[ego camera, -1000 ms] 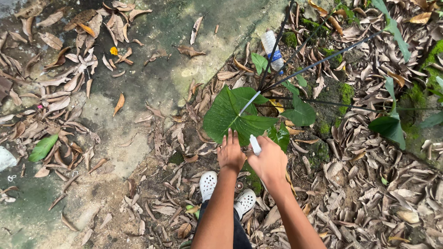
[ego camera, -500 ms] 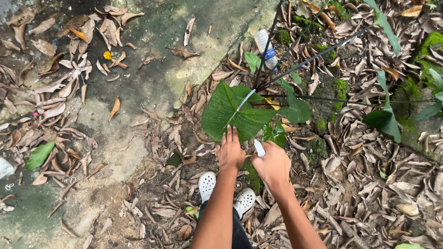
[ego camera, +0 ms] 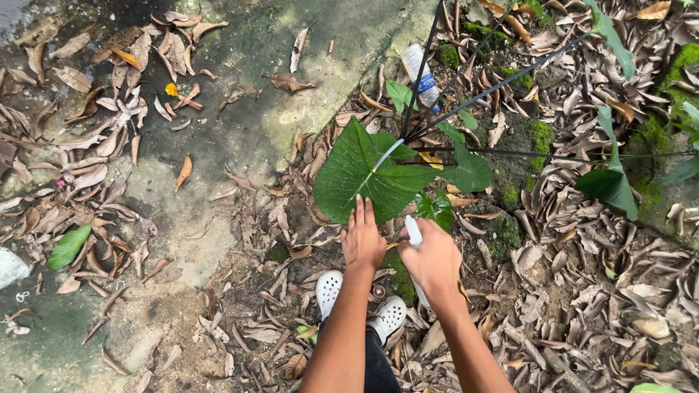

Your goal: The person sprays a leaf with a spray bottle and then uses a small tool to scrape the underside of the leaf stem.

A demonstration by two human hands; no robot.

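Head view: the left hand lies flat, fingers spread, its tips on the near edge of a big green leaf low over the leaf litter. The right hand is closed around a slim white tool. The leaf looks light, soft and easily torn; its pale midrib seems the safest hold.

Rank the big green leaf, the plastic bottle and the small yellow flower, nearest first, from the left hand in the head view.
1. Big green leaf: touching the left hand, just ahead.
2. Plastic bottle: farther ahead, right.
3. Yellow flower: far left, on concrete.
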